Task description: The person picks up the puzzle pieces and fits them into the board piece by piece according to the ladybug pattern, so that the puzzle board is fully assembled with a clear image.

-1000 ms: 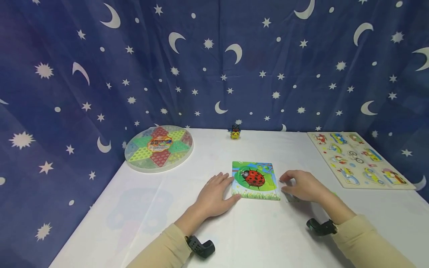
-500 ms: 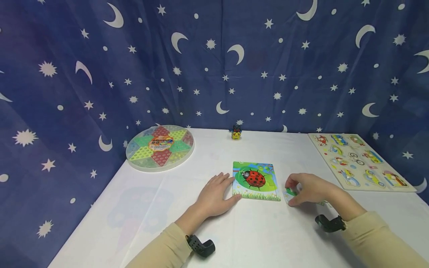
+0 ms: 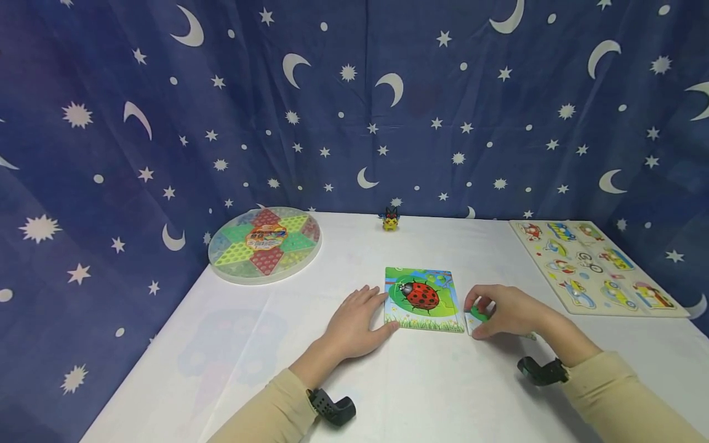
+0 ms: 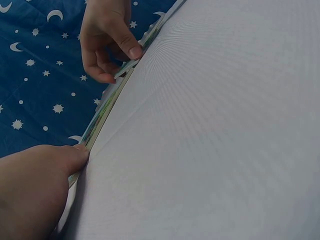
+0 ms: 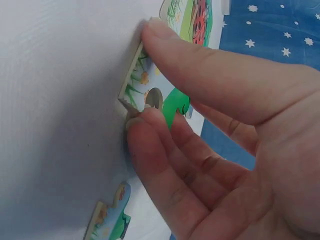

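Note:
A square jigsaw puzzle with a red ladybug [image 3: 419, 295] lies flat on the white table. My left hand [image 3: 357, 326] rests at its left side, fingers stretched along the edge and thumb at the near left corner. Just right of the puzzle, my right hand [image 3: 506, 312] pinches a puzzle piece [image 3: 475, 319] between thumb and fingers. That piece [image 5: 137, 82] shows grass, small flowers and a green patch in the right wrist view. Behind the right hand lies another loose piece [image 5: 107, 220], mostly hidden by the hand in the head view.
A round Chinese checkers board [image 3: 264, 243] lies at the back left. At the back stands a small yellow toy figure [image 3: 390, 219]. A wooden peg puzzle board [image 3: 595, 267] with vehicle pictures is at the right. A blue star-and-moon curtain [image 3: 332, 154] hangs behind the table.
My right hand has shifted to the right, taken hold of the puzzle piece, and come slightly back left toward the ladybug puzzle. The left hand has stayed in place.

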The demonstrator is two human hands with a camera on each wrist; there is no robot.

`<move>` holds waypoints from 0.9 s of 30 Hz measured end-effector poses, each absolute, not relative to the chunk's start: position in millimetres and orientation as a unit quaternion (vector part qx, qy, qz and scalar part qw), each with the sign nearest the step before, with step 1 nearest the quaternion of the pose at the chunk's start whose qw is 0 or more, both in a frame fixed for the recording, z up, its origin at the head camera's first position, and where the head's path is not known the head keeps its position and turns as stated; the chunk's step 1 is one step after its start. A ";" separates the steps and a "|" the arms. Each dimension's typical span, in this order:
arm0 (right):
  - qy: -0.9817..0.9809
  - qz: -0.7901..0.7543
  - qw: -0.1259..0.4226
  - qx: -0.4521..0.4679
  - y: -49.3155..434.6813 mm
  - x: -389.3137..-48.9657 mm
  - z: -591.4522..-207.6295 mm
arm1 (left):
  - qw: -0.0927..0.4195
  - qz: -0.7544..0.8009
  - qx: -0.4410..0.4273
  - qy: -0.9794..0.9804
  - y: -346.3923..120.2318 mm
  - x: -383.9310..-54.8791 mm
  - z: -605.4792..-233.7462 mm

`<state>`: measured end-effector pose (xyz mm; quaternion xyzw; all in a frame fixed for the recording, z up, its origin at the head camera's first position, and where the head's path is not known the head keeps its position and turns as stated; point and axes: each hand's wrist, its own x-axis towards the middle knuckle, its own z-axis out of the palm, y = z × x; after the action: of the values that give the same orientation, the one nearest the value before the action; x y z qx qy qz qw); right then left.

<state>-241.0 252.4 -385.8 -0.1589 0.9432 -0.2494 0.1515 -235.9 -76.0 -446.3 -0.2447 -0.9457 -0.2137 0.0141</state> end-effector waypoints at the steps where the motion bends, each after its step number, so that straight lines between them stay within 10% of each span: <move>1: 0.942 -0.253 0.150 -0.161 252.4 -241.3 -386.5 | 0.014 -0.214 -0.245 -0.946 -75.8 -236.0 -446.4; 27: 0.943 -0.268 0.071 -0.185 221.3 -248.1 -398.3 | 0.012 -0.218 -0.242 -0.945 -75.6 -236.4 -447.6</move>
<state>-248.1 221.3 -398.3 -0.1845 0.9428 -0.2684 0.0710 -236.4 -75.6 -447.6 -0.2423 -0.9453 -0.2182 0.0120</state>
